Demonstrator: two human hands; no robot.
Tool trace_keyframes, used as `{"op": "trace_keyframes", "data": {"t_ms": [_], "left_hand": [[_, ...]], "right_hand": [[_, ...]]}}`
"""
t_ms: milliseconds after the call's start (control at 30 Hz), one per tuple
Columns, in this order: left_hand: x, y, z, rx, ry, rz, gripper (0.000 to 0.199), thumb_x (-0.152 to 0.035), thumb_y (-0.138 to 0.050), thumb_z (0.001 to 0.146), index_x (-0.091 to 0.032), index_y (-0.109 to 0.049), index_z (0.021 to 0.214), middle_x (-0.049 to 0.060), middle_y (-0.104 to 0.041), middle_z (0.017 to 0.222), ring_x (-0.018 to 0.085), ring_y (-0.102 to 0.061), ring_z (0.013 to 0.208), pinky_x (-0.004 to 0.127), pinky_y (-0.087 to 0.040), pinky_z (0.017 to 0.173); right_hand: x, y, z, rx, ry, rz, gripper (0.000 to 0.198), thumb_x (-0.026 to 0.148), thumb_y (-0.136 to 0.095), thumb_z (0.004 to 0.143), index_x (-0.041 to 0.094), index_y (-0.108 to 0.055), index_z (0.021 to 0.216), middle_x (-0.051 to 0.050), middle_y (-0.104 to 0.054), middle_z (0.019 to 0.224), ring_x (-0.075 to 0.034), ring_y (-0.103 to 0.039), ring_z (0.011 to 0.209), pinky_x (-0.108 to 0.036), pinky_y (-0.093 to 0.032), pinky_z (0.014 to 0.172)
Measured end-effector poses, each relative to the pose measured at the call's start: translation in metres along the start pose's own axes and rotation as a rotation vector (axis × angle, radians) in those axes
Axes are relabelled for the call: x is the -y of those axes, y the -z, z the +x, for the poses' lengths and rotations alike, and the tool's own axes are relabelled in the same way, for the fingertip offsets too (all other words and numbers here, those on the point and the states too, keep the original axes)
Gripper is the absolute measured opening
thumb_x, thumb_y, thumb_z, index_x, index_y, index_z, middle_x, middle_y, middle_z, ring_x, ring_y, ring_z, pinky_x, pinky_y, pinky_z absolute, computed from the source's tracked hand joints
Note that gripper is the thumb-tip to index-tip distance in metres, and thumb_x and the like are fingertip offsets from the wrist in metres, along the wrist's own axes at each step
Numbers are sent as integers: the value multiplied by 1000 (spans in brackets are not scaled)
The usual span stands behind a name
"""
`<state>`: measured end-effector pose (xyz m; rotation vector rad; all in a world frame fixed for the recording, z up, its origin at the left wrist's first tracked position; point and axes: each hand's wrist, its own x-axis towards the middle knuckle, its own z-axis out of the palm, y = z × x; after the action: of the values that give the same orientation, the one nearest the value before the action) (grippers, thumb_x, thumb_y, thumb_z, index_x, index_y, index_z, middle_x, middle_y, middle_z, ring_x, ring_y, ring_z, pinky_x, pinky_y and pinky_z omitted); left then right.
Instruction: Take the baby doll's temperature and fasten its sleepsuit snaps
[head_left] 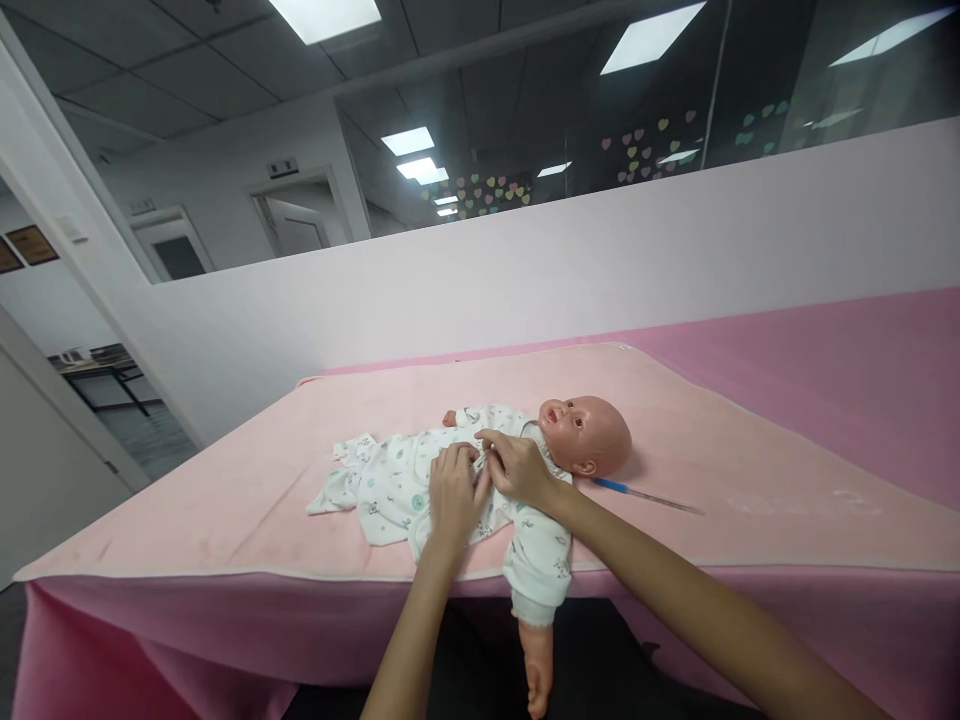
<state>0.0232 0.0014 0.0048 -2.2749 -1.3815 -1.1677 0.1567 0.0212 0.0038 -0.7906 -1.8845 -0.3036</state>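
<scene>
In the head view, the only one, nearest the camera are the person's two bare forearms [429,600], reaching in from the bottom edge. The left hand [456,488] rests on the chest of a white printed garment [397,490], fingers bent and close together; the right hand [521,468] meets it there, fingers drawn in narrow. I cannot tell whether either grips the fabric. The garment is on a doll [589,432], which lies face up between the person and the white wall [420,295], its head toward the right and one sleeved arm [538,560] reaching past the table's near edge. The step in hand looks like fingertip work on the garment's front; the next move calls for fine, steady fingers. Counted: two hands, one doll, one garment, one thin blue-ended stick [645,494] just beside the head, and two cloths, a pale pink cloth [255,460] over a deeper pink cloth [847,370].
</scene>
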Motion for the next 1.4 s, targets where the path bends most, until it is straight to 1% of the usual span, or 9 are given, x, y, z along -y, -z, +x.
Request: {"op": "trace_keyframes", "data": {"t_ms": [200, 400, 567, 833, 1000, 1067, 1167, 1267, 1400], "left_hand": [[2, 0, -2, -28, 11, -114, 7, -24, -44, 82, -19, -47, 83, 3, -54, 86, 16, -48, 79, 30, -38, 71], [2, 0, -3, -137, 64, -289, 5, -19, -53, 74, -20, -55, 78, 1, -55, 77, 16, -52, 79, 29, -41, 72], [2, 3, -3, -98, 101, -371, 14, -12, -48, 70, -21, -58, 77, 0, -55, 74, 15, -52, 75, 29, -42, 69], [0, 3, -3, -88, 97, -296, 12, -10, -43, 67, -20, -49, 67, 0, -51, 69, 16, -48, 71, 29, -38, 68], [-2, 4, -4, -109, 101, -128, 6, -13, -45, 68, -19, -45, 67, 1, -50, 71, 17, -45, 72, 32, -34, 71], [-3, 5, -4, -145, 126, -48, 6, -17, -47, 70, -19, -44, 66, 2, -50, 73, 18, -45, 73, 33, -33, 72], [-5, 6, -5, -256, 154, -8, 5, -16, -48, 70, -19, -44, 69, 4, -50, 77, 19, -46, 76, 34, -33, 73], [-6, 7, -6, -333, 89, -50, 10, -13, -45, 71, -18, -48, 79, 5, -52, 85, 20, -48, 82, 34, -35, 76], [-6, 5, -4, -226, -19, -54, 10, -17, -47, 75, -19, -53, 83, 5, -54, 87, 19, -49, 84, 33, -36, 77]], "right_hand": [[-2, -1, 0, -1, 8, 2, 31, 8, -40, 76, 17, -46, 105, -1, -62, 76, -12, -57, 60, -22, -40, 56], [-5, -2, -2, 5, 42, 14, 32, 7, -40, 75, 18, -47, 104, -3, -62, 80, -13, -57, 64, -22, -40, 57], [-7, -3, -3, 19, 69, 29, 32, 6, -39, 73, 18, -48, 102, -2, -61, 76, -12, -57, 64, -22, -39, 58], [-8, -5, -4, 22, 89, 17, 31, 6, -39, 72, 18, -49, 100, -1, -60, 72, -12, -54, 60, -22, -37, 56], [-7, -3, -3, 33, 71, 7, 29, 6, -40, 73, 18, -51, 97, 0, -58, 71, -11, -53, 60, -22, -37, 56], [-7, -3, -3, 35, 56, 15, 28, 6, -40, 73, 17, -51, 97, -1, -59, 74, -12, -54, 62, -22, -37, 57], [-7, -4, -3, 39, 35, 22, 27, 6, -40, 74, 17, -51, 97, -2, -60, 76, -12, -55, 65, -21, -38, 59], [-8, -5, -4, 41, 17, 19, 28, 6, -40, 74, 18, -51, 96, -2, -60, 78, -11, -55, 66, -21, -39, 60], [-7, -5, -3, 41, 10, 14, 25, 8, -40, 75, 18, -52, 94, -1, -59, 75, -11, -54, 63, -21, -38, 59]]}}
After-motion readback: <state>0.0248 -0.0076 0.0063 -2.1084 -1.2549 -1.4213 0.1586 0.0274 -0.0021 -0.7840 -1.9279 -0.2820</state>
